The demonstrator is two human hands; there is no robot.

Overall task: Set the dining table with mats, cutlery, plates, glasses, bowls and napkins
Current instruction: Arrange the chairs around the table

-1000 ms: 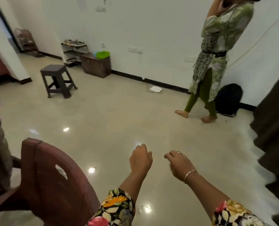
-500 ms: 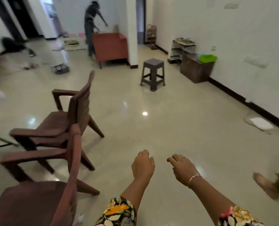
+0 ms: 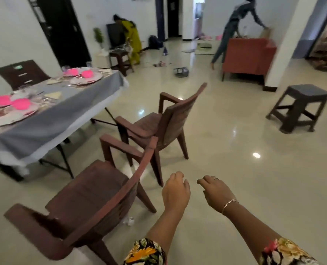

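Both hands hung out in front, empty, the left hand (image 3: 175,192) and right hand (image 3: 215,193) side by side with fingers loosely curled. From them the table (image 3: 50,119) lay off at ten o'clock, its long axis running from about eight o'clock away toward one, so the left hand was nearer; two brown chairs (image 3: 86,203) stood between. On its grey cloth it looked largely laid: pink bowls (image 3: 21,103) on plates (image 3: 8,116), folded napkins (image 3: 53,95), glasses (image 3: 89,64), cutlery too blurred to make out
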